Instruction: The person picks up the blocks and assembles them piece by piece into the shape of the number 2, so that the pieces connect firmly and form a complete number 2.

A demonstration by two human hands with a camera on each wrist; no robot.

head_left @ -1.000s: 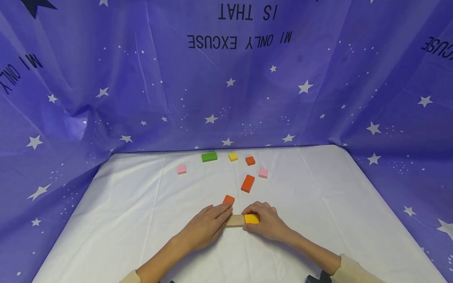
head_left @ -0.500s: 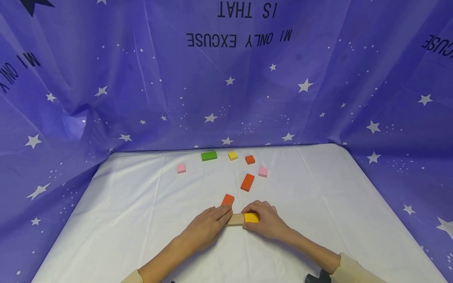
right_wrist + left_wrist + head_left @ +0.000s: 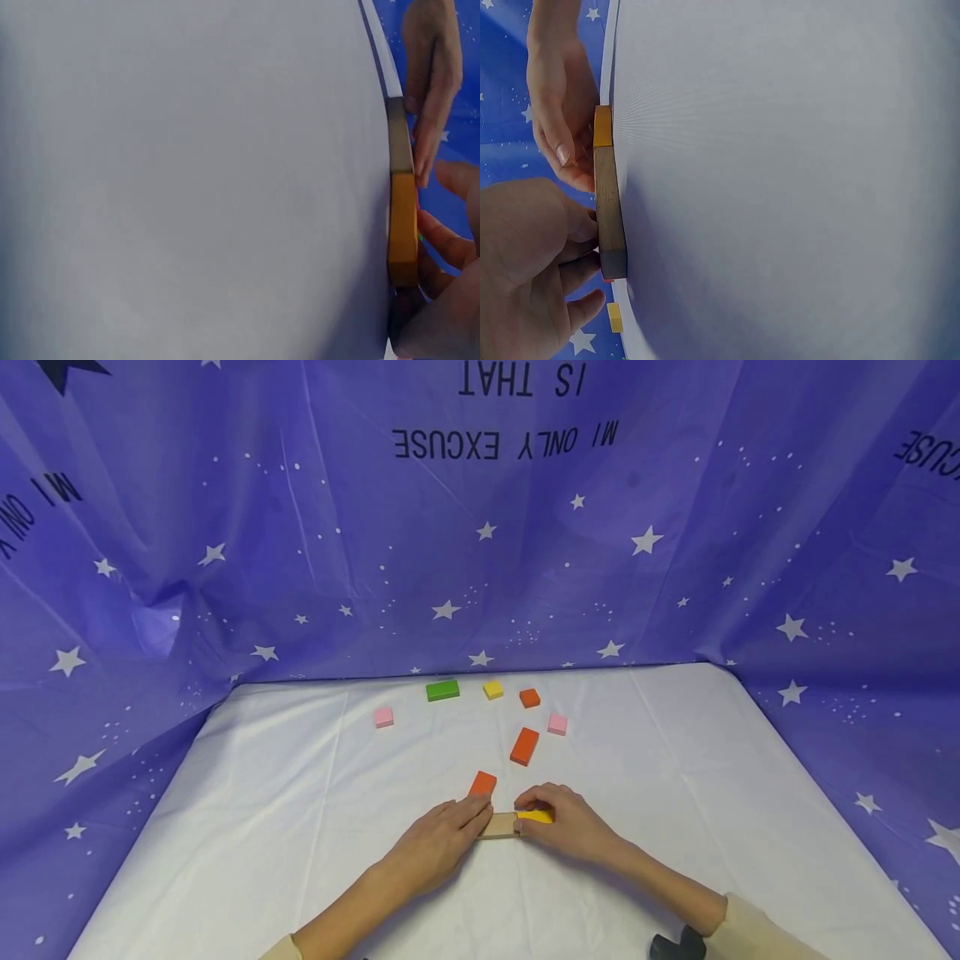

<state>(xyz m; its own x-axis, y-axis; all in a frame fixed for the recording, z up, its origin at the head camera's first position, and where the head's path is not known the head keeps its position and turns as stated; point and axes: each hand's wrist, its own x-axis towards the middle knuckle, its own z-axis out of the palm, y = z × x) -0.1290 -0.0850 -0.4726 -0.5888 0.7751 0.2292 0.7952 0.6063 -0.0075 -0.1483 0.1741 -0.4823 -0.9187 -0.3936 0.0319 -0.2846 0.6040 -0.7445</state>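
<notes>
A plain wooden block [image 3: 498,826] and a yellow block [image 3: 536,817] lie end to end on the white tabletop. My left hand [image 3: 441,843] has its fingers straight over the wooden block's left end, fingertips reaching an orange block [image 3: 483,783]. Around the yellow block is my right hand [image 3: 567,827], fingers spread loosely, its thumb covering part of the block from above. In the left wrist view the yellow block's [image 3: 603,126] near side shows whole, with the right thumb raised above it. The right wrist view has the thumb and fingers apart beside that block.
Farther back are a longer red-orange block [image 3: 524,747], a small red block [image 3: 529,698], two pink blocks, one right [image 3: 557,724] and one left [image 3: 384,717], a green block [image 3: 442,691] and a small yellow block [image 3: 492,690]. A starry purple curtain [image 3: 420,568] hangs behind.
My right hand has loosened from the yellow block and its thumb has risen over it, hiding more of its top. The left hand has stayed in place.
</notes>
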